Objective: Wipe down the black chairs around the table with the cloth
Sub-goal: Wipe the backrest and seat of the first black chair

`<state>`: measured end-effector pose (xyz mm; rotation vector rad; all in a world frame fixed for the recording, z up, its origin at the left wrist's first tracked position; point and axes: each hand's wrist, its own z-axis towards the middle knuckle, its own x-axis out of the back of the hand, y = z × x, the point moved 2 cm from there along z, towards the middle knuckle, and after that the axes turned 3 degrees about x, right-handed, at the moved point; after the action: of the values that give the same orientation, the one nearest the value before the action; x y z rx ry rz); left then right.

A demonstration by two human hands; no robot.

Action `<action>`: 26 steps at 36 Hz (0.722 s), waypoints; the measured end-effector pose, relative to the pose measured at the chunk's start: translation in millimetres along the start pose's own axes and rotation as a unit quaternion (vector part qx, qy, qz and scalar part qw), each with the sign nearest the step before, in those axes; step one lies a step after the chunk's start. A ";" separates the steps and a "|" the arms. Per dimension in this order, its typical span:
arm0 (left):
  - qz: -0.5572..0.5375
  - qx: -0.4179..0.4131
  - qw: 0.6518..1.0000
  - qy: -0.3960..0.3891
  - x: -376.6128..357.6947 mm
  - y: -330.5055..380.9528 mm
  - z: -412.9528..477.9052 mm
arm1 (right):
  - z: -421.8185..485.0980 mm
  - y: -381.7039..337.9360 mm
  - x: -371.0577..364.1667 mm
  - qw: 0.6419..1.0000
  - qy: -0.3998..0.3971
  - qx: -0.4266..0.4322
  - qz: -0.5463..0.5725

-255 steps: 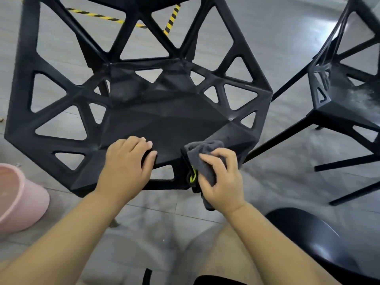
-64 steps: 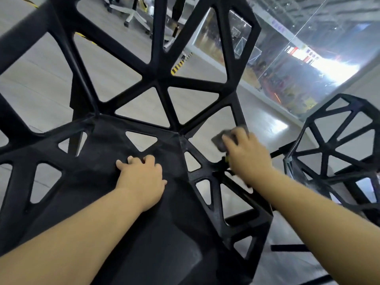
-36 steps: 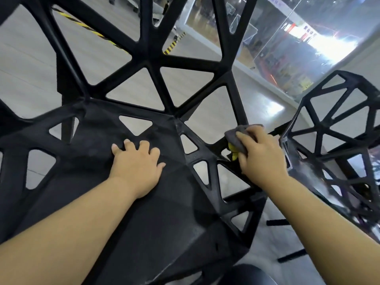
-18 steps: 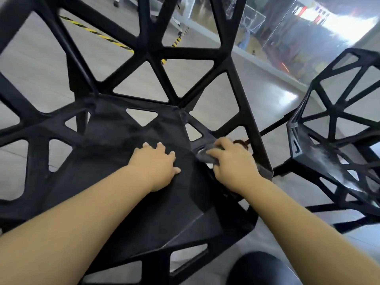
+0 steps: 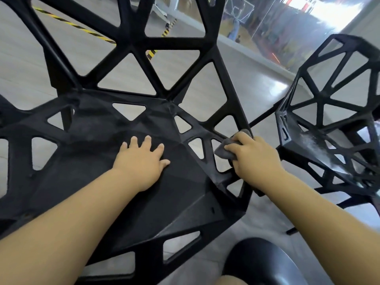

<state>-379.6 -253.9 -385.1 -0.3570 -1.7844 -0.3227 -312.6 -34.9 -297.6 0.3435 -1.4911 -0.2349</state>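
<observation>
Grey polished floor [image 5: 257, 93] fills the background, with a strip of yellow-and-black tape [image 5: 74, 26] at the upper left and a glass wall [image 5: 277, 27] at the upper right. Close to the camera stands a black chair [image 5: 181, 202] with a solid seat and an open back and sides made of triangles. The left hand [image 5: 139, 163] lies flat on the middle of the seat, fingers straight and slightly spread. The right hand [image 5: 255, 161] grips a bunched grey cloth [image 5: 225, 150], fingers curled over it, pressing it against the open framework at the seat's right edge. A second black chair [image 5: 320, 145] of the same design stands just to the right, its seat marked with pale dusty streaks. A rounded black shape [image 5: 261, 262], not clear enough to name, sits at the bottom edge.
</observation>
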 end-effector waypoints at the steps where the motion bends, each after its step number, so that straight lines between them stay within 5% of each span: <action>1: -0.001 -0.001 1.000 0.001 0.3 -0.1 -0.2 | -2.5 1.5 0.8 1.000 0.001 -0.014 -0.008; 8: -0.006 0.008 1.000 -0.013 2.9 3.0 -1.8 | -10.3 2.1 21.0 0.997 -0.033 -0.070 0.003; 13: -0.005 0.011 1.000 -0.020 5.6 5.6 -0.5 | -29.1 12.1 9.0 0.982 0.074 -0.155 0.077; 16: 0.005 0.015 1.000 -0.017 6.6 9.7 -1.0 | -45.9 -13.0 -4.3 0.948 0.133 -0.194 0.213; 21: -0.002 0.018 1.000 -0.012 6.6 11.7 -2.0 | -62.8 -72.7 -6.9 0.941 0.162 -0.034 0.297; 26: -0.021 0.010 1.000 -0.012 6.5 6.7 -4.0 | -54.9 -13.1 -14.5 0.957 0.207 -0.048 0.196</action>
<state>-374.8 -249.0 -377.6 -0.3123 -1.8198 -0.3314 -258.2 -37.5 -318.3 0.0093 -1.0977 0.0801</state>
